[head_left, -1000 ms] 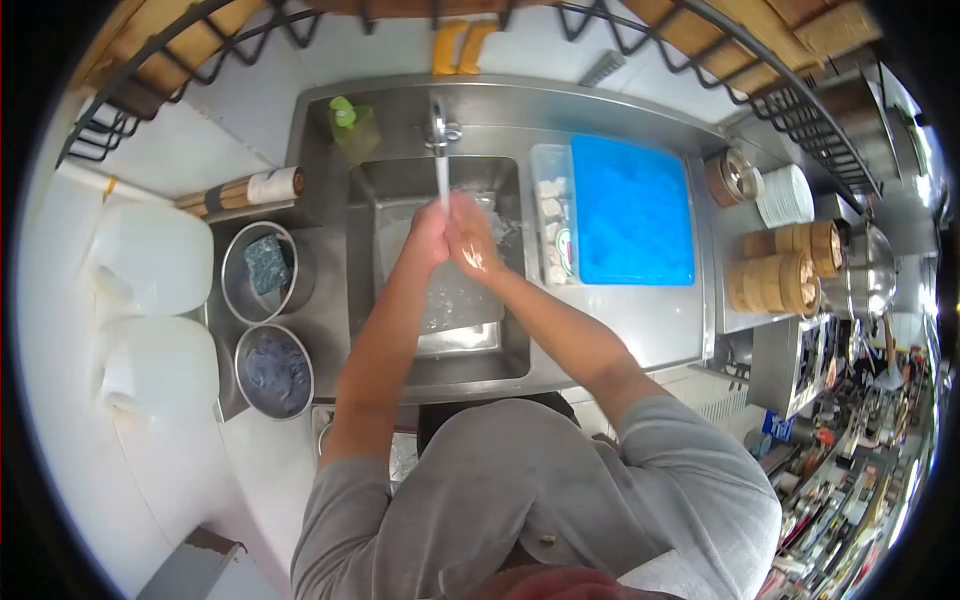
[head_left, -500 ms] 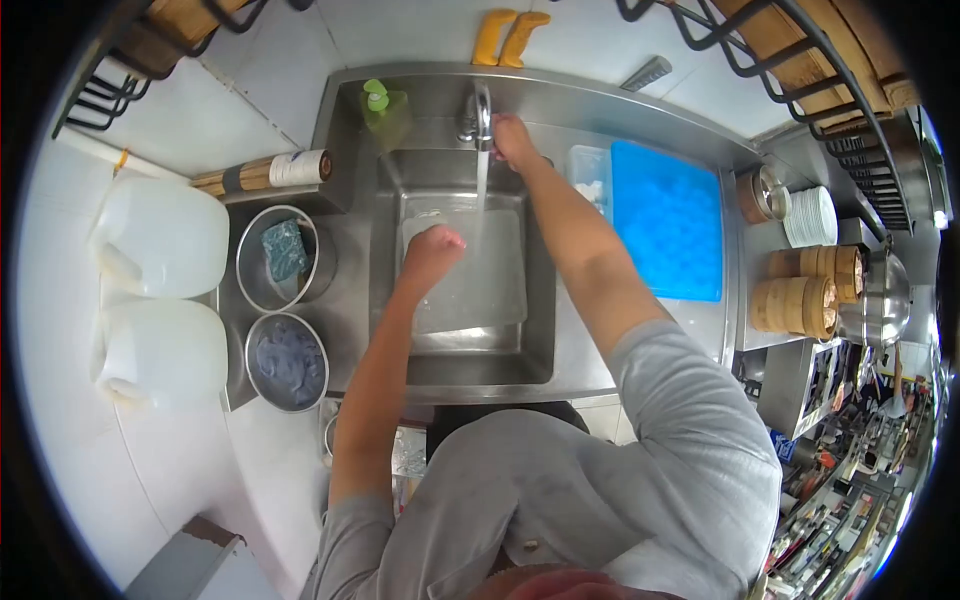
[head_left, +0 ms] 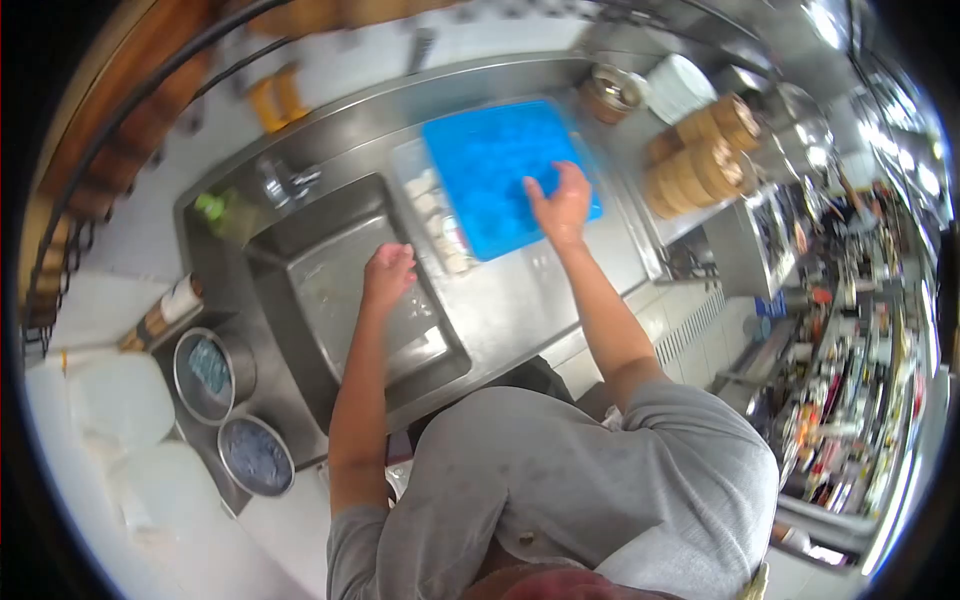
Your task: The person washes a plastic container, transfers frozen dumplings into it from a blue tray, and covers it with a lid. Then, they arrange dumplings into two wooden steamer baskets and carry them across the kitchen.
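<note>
Over the right side of the steel sink (head_left: 268, 290), my left hand (head_left: 388, 275) is closed with its fingers curled. Whatever it may hold is hidden. A clear, flat-looking thing lies in the sink basin, too faint to name. My right hand (head_left: 563, 205) is above the blue lid or tray (head_left: 485, 170), thumb and fingers apart, with nothing in it; contact cannot be made out. Beside the blue piece, a clear container (head_left: 412, 160) shows several whitish pieces (head_left: 435, 215). The tap (head_left: 285, 183) stands behind the sink, blurred, with no water stream visible.
A green-topped soap bottle (head_left: 222, 213) stands in the sink's back corner. Two metal pots (head_left: 205, 375) with cloths or sponges sit left. Bamboo steamers (head_left: 695, 175) and white plates (head_left: 680, 88) are at the right. A black rack (head_left: 150, 90) hangs overhead.
My right hand has left the tap and moved right over the blue piece. The water stream is gone. My view has turned right; my left hand stays closed over the sink.
</note>
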`<action>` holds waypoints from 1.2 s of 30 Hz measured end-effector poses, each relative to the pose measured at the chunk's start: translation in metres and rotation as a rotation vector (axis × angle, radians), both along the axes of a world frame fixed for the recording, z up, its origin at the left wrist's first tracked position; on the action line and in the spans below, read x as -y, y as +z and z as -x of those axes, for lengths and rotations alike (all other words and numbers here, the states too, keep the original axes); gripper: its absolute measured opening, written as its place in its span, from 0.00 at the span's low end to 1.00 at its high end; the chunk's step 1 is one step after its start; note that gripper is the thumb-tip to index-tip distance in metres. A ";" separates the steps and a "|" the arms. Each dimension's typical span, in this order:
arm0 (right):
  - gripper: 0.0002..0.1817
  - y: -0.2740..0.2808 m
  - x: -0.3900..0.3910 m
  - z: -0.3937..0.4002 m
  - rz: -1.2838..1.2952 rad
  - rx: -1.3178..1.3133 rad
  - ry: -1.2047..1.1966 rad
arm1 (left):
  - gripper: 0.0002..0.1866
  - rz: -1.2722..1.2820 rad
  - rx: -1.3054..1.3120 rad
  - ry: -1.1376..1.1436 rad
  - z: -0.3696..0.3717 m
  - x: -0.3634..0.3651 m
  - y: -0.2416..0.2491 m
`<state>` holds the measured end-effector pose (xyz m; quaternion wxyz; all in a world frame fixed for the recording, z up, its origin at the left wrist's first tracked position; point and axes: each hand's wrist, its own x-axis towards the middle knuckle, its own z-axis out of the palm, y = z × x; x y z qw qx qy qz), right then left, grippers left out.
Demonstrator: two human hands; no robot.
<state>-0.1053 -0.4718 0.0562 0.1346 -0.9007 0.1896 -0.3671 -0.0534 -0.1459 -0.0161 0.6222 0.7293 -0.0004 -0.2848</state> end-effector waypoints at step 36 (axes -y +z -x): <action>0.23 -0.036 0.189 0.099 -0.224 -0.104 0.107 | 0.55 -0.311 -0.266 0.403 0.118 -0.005 -0.043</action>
